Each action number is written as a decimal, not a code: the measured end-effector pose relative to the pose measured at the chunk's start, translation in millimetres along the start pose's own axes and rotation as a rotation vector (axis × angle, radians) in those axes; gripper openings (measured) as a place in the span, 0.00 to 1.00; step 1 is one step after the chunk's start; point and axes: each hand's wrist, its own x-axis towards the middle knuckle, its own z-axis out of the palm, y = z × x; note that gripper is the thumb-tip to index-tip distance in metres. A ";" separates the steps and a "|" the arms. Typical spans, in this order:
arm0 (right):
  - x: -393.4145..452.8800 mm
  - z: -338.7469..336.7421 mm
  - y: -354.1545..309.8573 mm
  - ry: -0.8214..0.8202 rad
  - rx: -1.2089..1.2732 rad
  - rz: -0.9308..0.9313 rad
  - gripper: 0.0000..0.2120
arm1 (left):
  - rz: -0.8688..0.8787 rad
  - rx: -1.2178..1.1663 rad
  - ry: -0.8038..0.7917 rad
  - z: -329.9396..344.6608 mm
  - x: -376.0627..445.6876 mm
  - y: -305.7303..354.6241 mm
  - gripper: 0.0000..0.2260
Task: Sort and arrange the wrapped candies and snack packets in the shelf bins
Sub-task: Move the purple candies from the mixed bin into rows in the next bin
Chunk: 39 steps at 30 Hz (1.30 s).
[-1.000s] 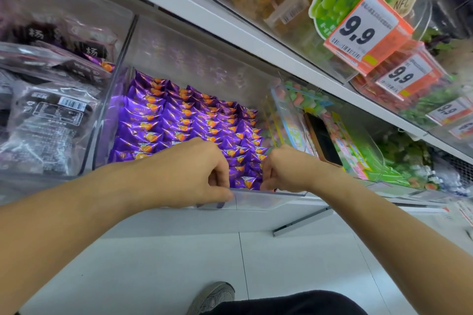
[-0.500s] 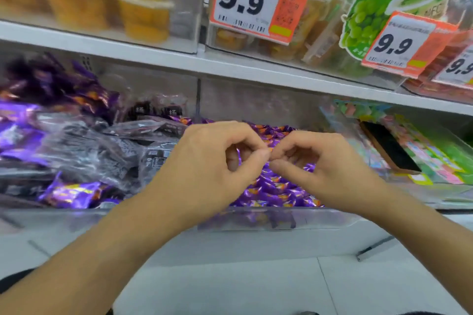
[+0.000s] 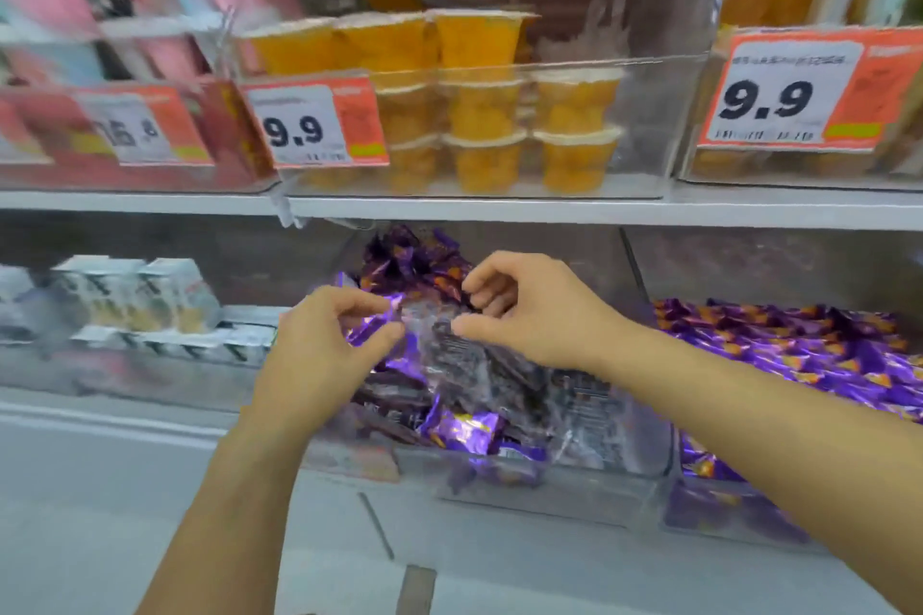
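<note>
The left hand (image 3: 324,350) and right hand (image 3: 524,310) hovered over the middle bin (image 3: 549,484) of purple candies (image 3: 464,432) and clear packets (image 3: 479,365); fingers curled, whether they pinched a wrapper could not be told; more purple candies filled the right bin (image 3: 739,509); tags (image 3: 312,125) above the bins read "9.9".

2 bare forearms, left hand (image 3: 329,355), right hand (image 3: 529,315), no sleeves

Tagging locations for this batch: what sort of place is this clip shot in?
Most likely a shop's snack aisle: orange price tags reading 9.9 clipped to clear shelf bins, stacked yellow cups above, and purple wrapped candies filling the lower bins.
</note>
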 end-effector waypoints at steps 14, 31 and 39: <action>65.7 73.9 -16.3 -0.366 -0.407 -0.100 0.26 | -0.012 0.234 -0.211 -13.9 2.9 -24.5 0.21; 18.9 37.3 -10.9 0.107 0.185 -0.035 0.05 | -0.026 0.141 -0.062 0.1 4.6 -19.9 0.05; -20.4 2.9 10.0 0.198 0.596 0.278 0.16 | 0.023 -0.009 0.092 -5.8 -0.4 -14.2 0.07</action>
